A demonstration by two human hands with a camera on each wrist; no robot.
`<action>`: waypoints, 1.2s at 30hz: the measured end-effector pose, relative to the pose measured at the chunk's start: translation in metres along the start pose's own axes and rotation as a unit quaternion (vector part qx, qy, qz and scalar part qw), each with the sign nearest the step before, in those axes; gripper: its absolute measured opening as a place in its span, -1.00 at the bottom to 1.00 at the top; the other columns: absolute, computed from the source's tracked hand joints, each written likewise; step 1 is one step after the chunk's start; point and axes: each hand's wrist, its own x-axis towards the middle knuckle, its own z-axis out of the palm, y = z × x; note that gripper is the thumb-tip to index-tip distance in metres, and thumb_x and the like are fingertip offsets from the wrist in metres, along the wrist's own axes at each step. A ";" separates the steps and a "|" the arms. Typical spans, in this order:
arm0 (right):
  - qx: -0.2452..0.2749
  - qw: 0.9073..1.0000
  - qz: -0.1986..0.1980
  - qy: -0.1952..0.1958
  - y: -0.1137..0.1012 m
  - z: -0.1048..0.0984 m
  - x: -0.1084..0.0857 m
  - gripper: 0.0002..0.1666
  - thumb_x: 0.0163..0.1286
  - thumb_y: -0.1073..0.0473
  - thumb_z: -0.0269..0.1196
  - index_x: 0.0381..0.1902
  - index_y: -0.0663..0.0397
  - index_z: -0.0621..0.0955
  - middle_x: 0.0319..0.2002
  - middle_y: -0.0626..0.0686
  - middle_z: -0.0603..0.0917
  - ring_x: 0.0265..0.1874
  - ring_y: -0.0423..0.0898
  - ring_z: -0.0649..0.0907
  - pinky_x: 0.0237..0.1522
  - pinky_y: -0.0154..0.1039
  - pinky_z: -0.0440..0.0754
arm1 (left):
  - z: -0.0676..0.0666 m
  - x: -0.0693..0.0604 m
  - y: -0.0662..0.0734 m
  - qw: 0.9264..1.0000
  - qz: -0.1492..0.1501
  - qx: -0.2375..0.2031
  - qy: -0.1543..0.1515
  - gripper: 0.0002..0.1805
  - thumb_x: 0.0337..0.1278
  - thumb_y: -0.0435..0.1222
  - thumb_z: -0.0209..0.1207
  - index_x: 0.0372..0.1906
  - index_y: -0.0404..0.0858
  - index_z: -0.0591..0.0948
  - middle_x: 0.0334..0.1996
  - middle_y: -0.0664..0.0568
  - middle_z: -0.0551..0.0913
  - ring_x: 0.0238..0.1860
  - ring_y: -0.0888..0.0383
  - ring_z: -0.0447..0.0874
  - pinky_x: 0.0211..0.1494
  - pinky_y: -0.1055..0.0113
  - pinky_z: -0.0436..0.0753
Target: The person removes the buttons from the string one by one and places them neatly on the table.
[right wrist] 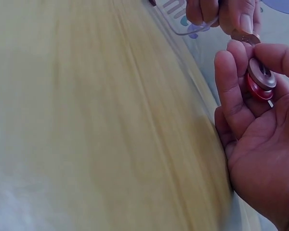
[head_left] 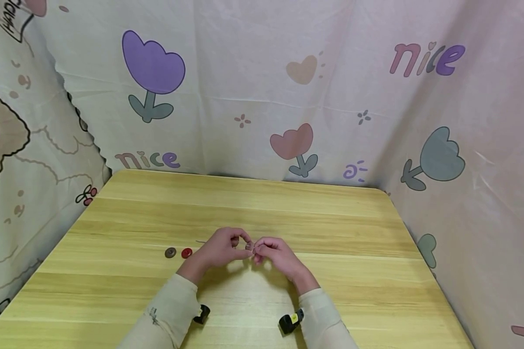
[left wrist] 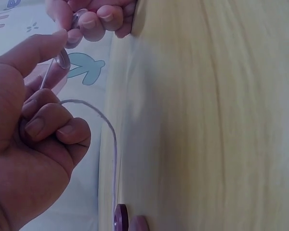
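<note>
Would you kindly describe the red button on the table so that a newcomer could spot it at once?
On the wooden table, find the person's left hand. Just left of it lies the red button, round, set apart by its bright colour from the dull brown button farther left.

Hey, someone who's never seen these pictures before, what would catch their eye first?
Probably the big purple tulip on the curtain, upper left in the head view. Next, the left hand and right hand meeting above the table, the left pinching a button. Then the small red disc on the wood, left of the left hand, bright beside a brown disc.
</note>
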 end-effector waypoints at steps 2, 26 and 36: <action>-0.001 1.000 0.002 0.000 0.000 0.000 0.000 -0.74 0.54 0.32 0.05 -0.17 0.43 0.63 -0.27 0.45 0.63 -0.28 0.22 0.65 -0.10 -0.01 0.61 | -0.001 -0.001 -0.001 1.000 -0.011 -0.004 0.001 -0.83 0.09 -0.22 0.44 -0.24 0.00 0.69 -0.68 0.15 0.14 -0.63 0.20 0.09 -0.51 0.36 0.21; -0.007 1.000 0.014 0.012 -0.003 -0.001 -0.002 -0.72 0.51 0.28 0.08 -0.21 0.45 0.62 -0.38 0.17 0.68 -0.36 -0.02 0.65 -0.13 -0.11 0.61 | -0.030 -0.017 -0.008 0.998 -0.049 -0.015 0.044 -0.87 0.15 -0.25 0.42 -0.23 -0.04 0.71 -0.62 0.10 0.24 -0.57 0.16 0.17 -0.46 0.29 0.28; -0.009 1.000 0.020 0.013 -0.002 -0.001 -0.001 -0.72 0.50 0.31 0.07 -0.20 0.49 0.61 -0.36 0.28 0.67 -0.36 -0.01 0.65 -0.13 -0.10 0.61 | -0.043 -0.022 -0.014 0.998 -0.042 0.001 0.056 -0.85 0.16 -0.26 0.41 -0.18 -0.09 0.71 -0.63 0.08 0.26 -0.59 0.15 0.18 -0.46 0.28 0.30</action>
